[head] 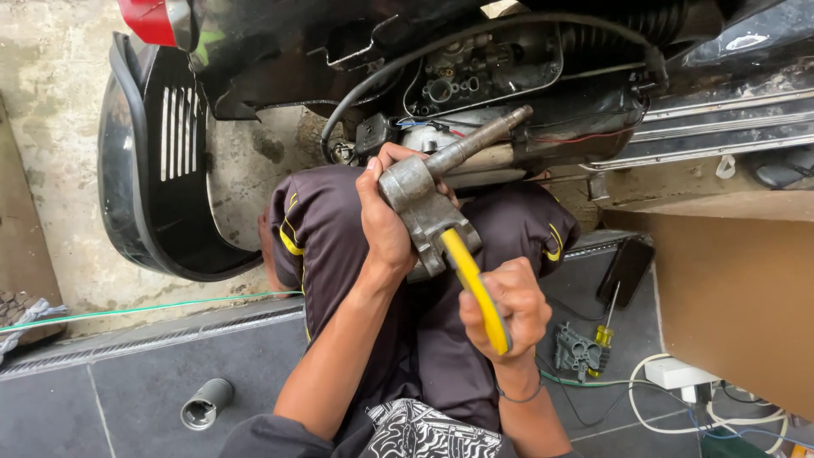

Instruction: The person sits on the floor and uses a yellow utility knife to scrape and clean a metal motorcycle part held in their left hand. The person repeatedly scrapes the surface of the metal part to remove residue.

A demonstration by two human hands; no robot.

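Grey cast-metal scooter part [424, 199] clamped steady in my left hand [383, 222], my right hand [509, 307] grips the yellow-handled tool [476, 288] working into it.

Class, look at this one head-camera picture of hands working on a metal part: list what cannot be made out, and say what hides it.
1. Tip of the yellow-handled tool: hidden behind the grey cast-metal part with a long shaft.
2. Left hand fingers: wrapped behind that part.
3. Right hand palm: covered by the handle.
4. Black scooter body: cut off by the top edge.
5. Small grey ribbed piece on the floor: too small to identify.
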